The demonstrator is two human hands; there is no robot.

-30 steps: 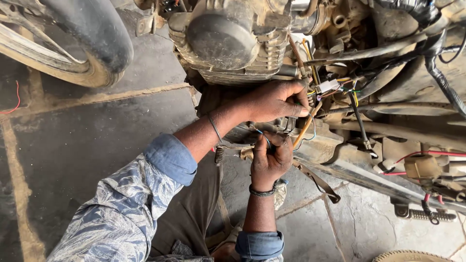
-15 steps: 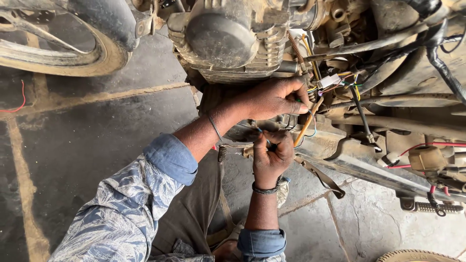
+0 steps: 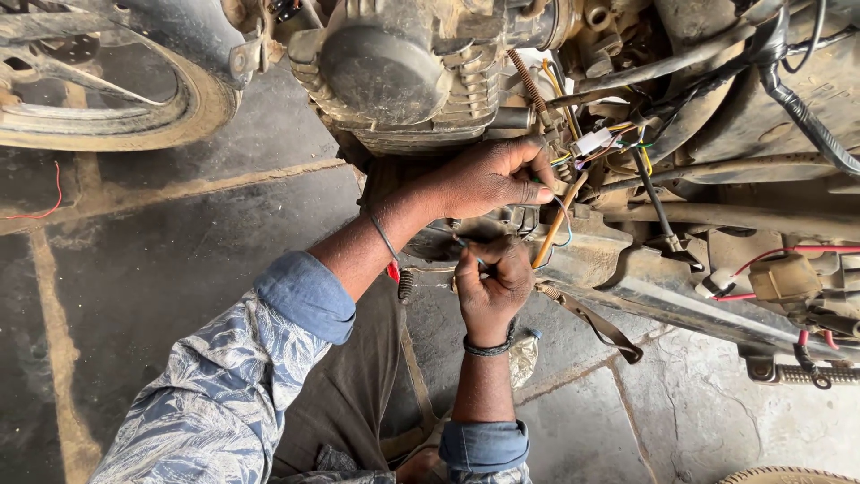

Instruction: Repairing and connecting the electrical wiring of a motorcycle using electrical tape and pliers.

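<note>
Sleeves of blue patterned cloth with plain blue cuffs come up from the bottom edge, nearest the camera. The right hand [image 3: 491, 285], with a dark band at its wrist, is curled shut around a thin wire [image 3: 561, 235] and the lower end of an orange sheathed cable [image 3: 557, 222], just below the underside of a motorcycle frame [image 3: 645, 287]. Whether the fist grips one or both firmly cannot be told, since the fingers hide the contact.

Just above it, and almost touching it, the left hand [image 3: 488, 177] reaches in from the left with a thin bracelet on its wrist. Its fingertips are pinched together at a bundle of coloured wires [image 3: 627, 143] beside a small white connector [image 3: 593, 142]. The orange cable runs up between the two hands, from the right fist to just under the left fingertips.

Farther off, the dusty engine case [image 3: 394, 76] sits directly above the left hand, with a ribbed spring-like hose [image 3: 528, 81] at its right. A red wire [image 3: 770, 255] leads to a tan box on the right. At the top left, well apart from the hands, lies the tyre [image 3: 134, 108] on the stained concrete floor [image 3: 134, 260].
</note>
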